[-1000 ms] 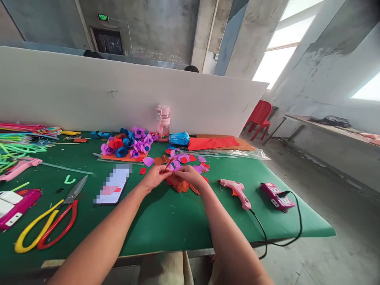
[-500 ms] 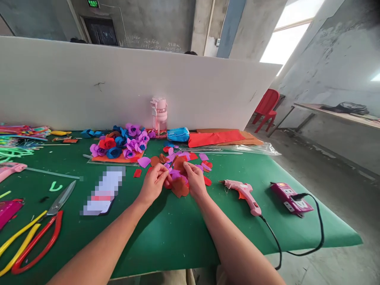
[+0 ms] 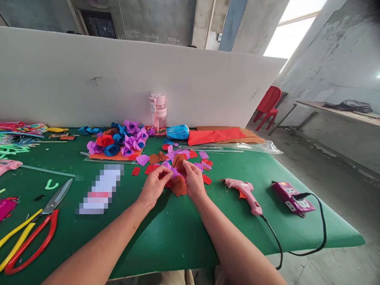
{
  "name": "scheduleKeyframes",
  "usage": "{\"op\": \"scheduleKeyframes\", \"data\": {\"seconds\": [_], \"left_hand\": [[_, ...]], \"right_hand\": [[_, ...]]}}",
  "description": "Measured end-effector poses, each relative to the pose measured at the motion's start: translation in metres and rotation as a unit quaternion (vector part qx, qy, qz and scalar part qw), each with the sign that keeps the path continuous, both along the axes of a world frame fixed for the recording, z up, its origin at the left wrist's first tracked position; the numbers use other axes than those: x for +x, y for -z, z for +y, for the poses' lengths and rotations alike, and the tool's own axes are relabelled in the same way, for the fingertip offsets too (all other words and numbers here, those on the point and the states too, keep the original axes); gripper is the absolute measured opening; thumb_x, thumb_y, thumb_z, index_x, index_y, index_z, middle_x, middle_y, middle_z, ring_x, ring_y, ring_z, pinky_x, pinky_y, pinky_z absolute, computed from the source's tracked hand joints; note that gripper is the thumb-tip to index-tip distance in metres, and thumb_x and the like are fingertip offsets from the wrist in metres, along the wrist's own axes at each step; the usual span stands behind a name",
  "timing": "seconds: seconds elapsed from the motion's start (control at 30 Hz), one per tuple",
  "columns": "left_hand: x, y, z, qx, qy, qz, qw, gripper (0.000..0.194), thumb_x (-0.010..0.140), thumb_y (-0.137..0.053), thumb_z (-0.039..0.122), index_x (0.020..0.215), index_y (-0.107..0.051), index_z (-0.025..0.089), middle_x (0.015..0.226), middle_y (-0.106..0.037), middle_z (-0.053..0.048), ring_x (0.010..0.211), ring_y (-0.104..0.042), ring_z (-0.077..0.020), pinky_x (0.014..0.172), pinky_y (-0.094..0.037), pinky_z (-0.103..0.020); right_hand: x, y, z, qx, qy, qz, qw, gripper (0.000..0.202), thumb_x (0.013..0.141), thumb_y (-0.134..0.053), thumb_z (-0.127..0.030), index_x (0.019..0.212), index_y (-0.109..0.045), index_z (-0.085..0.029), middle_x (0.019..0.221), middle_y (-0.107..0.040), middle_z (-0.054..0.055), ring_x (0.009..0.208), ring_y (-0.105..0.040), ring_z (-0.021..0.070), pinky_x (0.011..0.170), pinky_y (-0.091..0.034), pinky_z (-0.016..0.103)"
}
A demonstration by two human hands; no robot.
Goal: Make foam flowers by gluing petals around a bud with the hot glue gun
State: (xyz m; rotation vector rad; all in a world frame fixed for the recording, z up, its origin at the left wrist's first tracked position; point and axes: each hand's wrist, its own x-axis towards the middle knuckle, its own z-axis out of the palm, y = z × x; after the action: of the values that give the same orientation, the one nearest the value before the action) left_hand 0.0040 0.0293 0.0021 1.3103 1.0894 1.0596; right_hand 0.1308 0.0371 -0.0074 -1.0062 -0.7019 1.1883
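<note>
Brown petal: right hand | green tabletop: reaches from hands to near edge

paper petals lay on a table, scissors and phone were left of them, a glue gun was right, a plug box past it, a bottle behind, before a board

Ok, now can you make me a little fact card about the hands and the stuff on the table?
Left hand: looks pinched; can't tell if it holds anything
Right hand: holding a brown petal
Around the hands: loose petals, purple, red and brown
Right side: pink glue gun, purple power box
Left side: scissors with yellow and red handles, blurred phone
Back: paper flowers, pink bottle, blue packet
</note>
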Motion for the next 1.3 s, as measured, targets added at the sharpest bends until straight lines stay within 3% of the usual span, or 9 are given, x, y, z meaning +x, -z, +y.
{"op": "scheduleKeyframes", "data": {"seconds": [0.3, 0.57, 1.3], "left_hand": [[0.0006, 0.0045, 0.0028, -0.01, -0.015, -0.033, 0.999, 0.029, 0.066, -0.072, 0.041, 0.073, -0.059, 0.016, 0.074, -0.06, -0.001, 0.068, -0.055, -0.0134, 0.064, -0.043, -0.026], [0.0019, 0.0052, 0.0029, -0.02, -0.022, -0.061, 0.998, 0.027, 0.064, -0.075, 0.037, 0.07, -0.06, 0.015, 0.068, -0.058, 0.0, 0.06, -0.051, -0.0108, 0.057, -0.039, -0.024], [0.0031, 0.003, 0.0029, -0.032, -0.013, -0.081, 0.996, 0.027, 0.061, -0.076, 0.033, 0.065, -0.056, 0.016, 0.056, -0.053, 0.003, 0.048, -0.046, -0.0081, 0.048, -0.037, -0.022]], "right_hand": [[-0.0034, -0.0031, -0.0034, 0.02, -0.043, -0.015, 0.999, 0.034, 0.068, -0.065, -0.053, 0.069, -0.065, -0.019, 0.073, -0.069, 0.003, 0.072, -0.063, 0.0193, 0.072, -0.051, 0.032], [-0.004, -0.0047, -0.0042, 0.026, -0.057, 0.055, 0.997, 0.026, 0.064, -0.072, -0.046, 0.071, -0.07, -0.02, 0.072, -0.071, 0.001, 0.069, -0.064, 0.0173, 0.074, -0.051, 0.032], [-0.0053, -0.0047, -0.0064, 0.054, -0.079, 0.072, 0.993, 0.022, 0.071, -0.07, -0.042, 0.077, -0.074, -0.021, 0.08, -0.074, 0.001, 0.075, -0.066, 0.0164, 0.08, -0.051, 0.03]]}}
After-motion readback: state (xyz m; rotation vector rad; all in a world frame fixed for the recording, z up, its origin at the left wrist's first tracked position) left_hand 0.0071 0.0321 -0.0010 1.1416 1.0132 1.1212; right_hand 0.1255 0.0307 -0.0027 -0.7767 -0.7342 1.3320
